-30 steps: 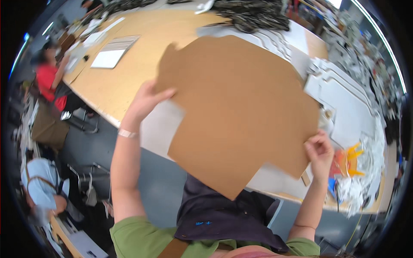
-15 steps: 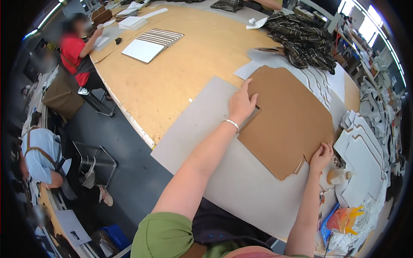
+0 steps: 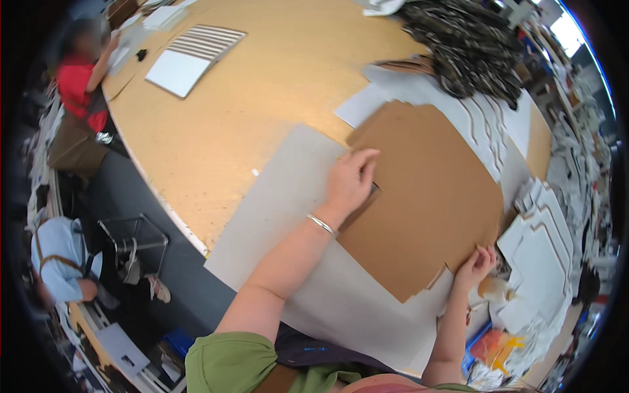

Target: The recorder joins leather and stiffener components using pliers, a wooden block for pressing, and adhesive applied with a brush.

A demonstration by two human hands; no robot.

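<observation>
A stack of brown cardboard pattern sheets [image 3: 426, 190], with notched edges, lies on a large grey sheet [image 3: 262, 196] on the table. My left hand [image 3: 350, 183], a bracelet at its wrist, is over the stack's left edge beside a notch. Its fingers are curled together; whatever may be between them is hidden. At the lower right corner, my right hand [image 3: 475, 267] has bent fingers closed on the edge of the brown sheets. The stack's far left edge is blurred.
Dark plaid fabric [image 3: 465, 46] is heaped at the far right. White pattern pieces [image 3: 537, 249], a small bottle [image 3: 495, 289] and an orange-and-yellow packet [image 3: 495, 347] lie to the right. A white-and-striped stack [image 3: 190, 59] sits far left. Co-workers, one in a red shirt [image 3: 75, 85], sit left.
My left hand has drawn back toward me, and its spread fingers have curled. My right hand stays at the stack's corner. The whole view has shifted slightly.
</observation>
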